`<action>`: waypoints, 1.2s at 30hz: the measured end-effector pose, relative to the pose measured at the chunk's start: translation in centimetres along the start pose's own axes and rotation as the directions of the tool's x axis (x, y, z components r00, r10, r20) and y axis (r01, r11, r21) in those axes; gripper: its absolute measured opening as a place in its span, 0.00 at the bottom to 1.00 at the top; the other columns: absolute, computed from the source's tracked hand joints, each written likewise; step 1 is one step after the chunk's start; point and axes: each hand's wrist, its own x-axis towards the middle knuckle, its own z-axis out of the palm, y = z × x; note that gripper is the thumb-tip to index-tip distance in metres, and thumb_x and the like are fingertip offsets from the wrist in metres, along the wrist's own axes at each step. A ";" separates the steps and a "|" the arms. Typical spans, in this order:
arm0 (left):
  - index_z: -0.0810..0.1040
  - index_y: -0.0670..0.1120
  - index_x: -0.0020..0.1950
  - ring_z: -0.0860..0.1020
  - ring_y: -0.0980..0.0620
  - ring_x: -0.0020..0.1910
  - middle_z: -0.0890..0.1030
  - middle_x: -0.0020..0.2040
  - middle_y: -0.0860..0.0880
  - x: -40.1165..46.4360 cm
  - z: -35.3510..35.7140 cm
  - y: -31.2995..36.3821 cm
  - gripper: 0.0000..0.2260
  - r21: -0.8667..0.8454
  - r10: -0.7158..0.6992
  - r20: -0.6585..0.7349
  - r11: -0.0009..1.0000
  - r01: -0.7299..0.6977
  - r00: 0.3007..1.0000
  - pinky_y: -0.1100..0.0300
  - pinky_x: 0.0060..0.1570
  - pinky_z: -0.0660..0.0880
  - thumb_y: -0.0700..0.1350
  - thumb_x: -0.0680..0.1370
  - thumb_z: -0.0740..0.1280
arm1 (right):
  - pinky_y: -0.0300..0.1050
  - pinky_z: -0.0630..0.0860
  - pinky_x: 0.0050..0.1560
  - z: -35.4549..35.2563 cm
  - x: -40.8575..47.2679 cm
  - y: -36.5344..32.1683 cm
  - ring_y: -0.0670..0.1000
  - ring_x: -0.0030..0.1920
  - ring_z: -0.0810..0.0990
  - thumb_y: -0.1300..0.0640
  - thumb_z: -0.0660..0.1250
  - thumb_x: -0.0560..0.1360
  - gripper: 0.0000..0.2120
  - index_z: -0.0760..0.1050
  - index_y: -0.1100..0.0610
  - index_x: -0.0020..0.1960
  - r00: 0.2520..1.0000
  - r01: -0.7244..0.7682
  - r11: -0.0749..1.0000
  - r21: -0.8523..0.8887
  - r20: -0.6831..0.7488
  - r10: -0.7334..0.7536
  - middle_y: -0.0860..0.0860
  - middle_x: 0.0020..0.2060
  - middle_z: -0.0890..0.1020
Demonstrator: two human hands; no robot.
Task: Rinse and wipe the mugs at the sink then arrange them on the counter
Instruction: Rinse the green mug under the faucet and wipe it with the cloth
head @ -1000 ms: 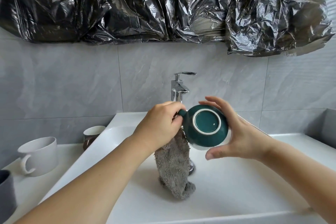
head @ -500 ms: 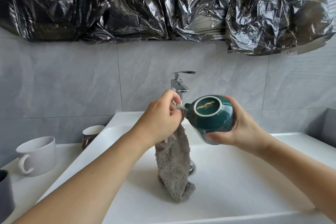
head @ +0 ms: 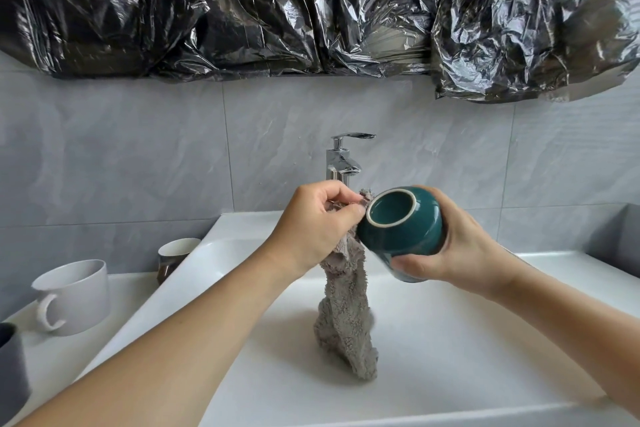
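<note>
Gripping teal mug (head: 401,229), handle hidden.

We reach both bare forearms forward and bring them together in front of us. Our left hand (head: 320,224) is curled, its thumb and fingertips pinching the top of a shaggy grey-brown cloth (head: 346,308) that hangs below it. Our right hand (head: 460,246) has its grip wrapped round the side of a glossy teal ceramic mug (head: 401,225), thumb beneath, fingers behind, the mug tipped sideways toward the left hand.

Left tabletop (head: 114,291) crowded: white mug (head: 74,295), brown mug (head: 175,255), grey cup (head: 12,369). Faucet (head: 341,163) blocks basin rear. Right basin (head: 485,350) floor open.
</note>
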 end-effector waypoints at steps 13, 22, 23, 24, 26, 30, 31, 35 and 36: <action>0.86 0.46 0.44 0.80 0.59 0.45 0.81 0.42 0.56 -1.2 1.4 0.3 0.04 0.106 0.294 0.149 0.945 -0.311 0.944 0.68 0.51 0.72 0.40 0.73 0.72 | 0.43 0.82 0.40 -0.8 0.6 1.3 0.44 0.47 0.83 0.49 0.82 0.55 0.36 0.72 0.45 0.60 0.991 -0.011 0.990 -0.138 -0.135 -0.008 0.43 0.48 0.82; 0.86 0.44 0.47 0.77 0.59 0.39 0.79 0.44 0.54 -1.7 2.1 0.2 0.06 0.196 0.432 0.162 0.867 -0.458 0.887 0.67 0.41 0.72 0.37 0.74 0.71 | 0.38 0.74 0.55 -0.6 0.8 1.3 0.41 0.55 0.76 0.36 0.74 0.55 0.41 0.65 0.42 0.64 0.988 0.130 0.817 -0.562 0.005 -0.154 0.38 0.55 0.74; 0.86 0.44 0.47 0.77 0.60 0.40 0.79 0.44 0.53 -1.7 2.2 0.3 0.06 0.203 0.440 0.152 0.863 -0.464 0.885 0.69 0.43 0.71 0.37 0.74 0.72 | 0.37 0.74 0.54 -0.6 0.7 1.3 0.41 0.54 0.75 0.36 0.74 0.55 0.40 0.65 0.42 0.64 0.986 0.148 0.803 -0.577 0.019 -0.168 0.38 0.54 0.74; 0.86 0.44 0.48 0.78 0.60 0.40 0.79 0.44 0.52 -1.7 2.2 0.3 0.06 0.212 0.448 0.139 0.858 -0.469 0.883 0.69 0.44 0.72 0.37 0.74 0.72 | 0.36 0.74 0.53 -0.6 0.7 1.2 0.41 0.53 0.75 0.37 0.74 0.56 0.40 0.65 0.42 0.64 0.982 0.170 0.788 -0.592 0.036 -0.185 0.39 0.54 0.74; 0.87 0.45 0.48 0.77 0.60 0.39 0.80 0.44 0.51 -1.6 2.3 0.4 0.06 0.242 0.458 0.089 0.852 -0.465 0.885 0.70 0.43 0.71 0.38 0.74 0.72 | 0.35 0.73 0.53 -0.5 0.7 1.2 0.43 0.53 0.76 0.39 0.76 0.57 0.41 0.66 0.47 0.65 0.970 0.231 0.746 -0.625 0.094 -0.222 0.43 0.54 0.74; 0.87 0.45 0.49 0.76 0.60 0.32 0.80 0.43 0.51 -0.9 2.2 0.2 0.05 0.236 0.388 -0.039 0.899 -0.369 0.921 0.70 0.39 0.69 0.39 0.75 0.73 | 0.22 0.62 0.57 0.1 0.9 1.6 0.40 0.51 0.70 0.42 0.81 0.56 0.45 0.69 0.56 0.67 0.947 0.320 0.668 -0.672 0.202 -0.250 0.44 0.53 0.73; 0.87 0.45 0.49 0.78 0.58 0.35 0.81 0.43 0.51 -0.8 2.1 0.1 0.05 0.232 0.368 -0.054 0.909 -0.347 0.928 0.67 0.41 0.72 0.40 0.75 0.73 | 0.20 0.60 0.57 0.1 0.9 1.6 0.40 0.51 0.70 0.41 0.81 0.56 0.46 0.68 0.56 0.68 0.946 0.323 0.663 -0.675 0.208 -0.249 0.44 0.54 0.73; 0.87 0.45 0.49 0.81 0.55 0.44 0.82 0.45 0.52 -0.5 1.9 -0.2 0.05 0.257 0.321 -0.083 0.922 -0.291 0.943 0.61 0.49 0.77 0.41 0.75 0.72 | 0.21 0.59 0.61 -0.1 0.7 1.4 0.45 0.58 0.74 0.41 0.81 0.56 0.49 0.66 0.56 0.72 0.946 0.323 0.657 -0.681 0.220 -0.237 0.48 0.59 0.76; 0.87 0.45 0.49 0.81 0.56 0.44 0.82 0.45 0.52 -0.4 1.8 -0.3 0.05 0.264 0.307 -0.089 0.925 -0.274 0.948 0.60 0.50 0.77 0.40 0.75 0.72 | 0.21 0.59 0.60 -0.1 0.7 1.4 0.46 0.57 0.74 0.41 0.81 0.56 0.49 0.67 0.56 0.71 0.946 0.324 0.654 -0.684 0.221 -0.238 0.48 0.59 0.76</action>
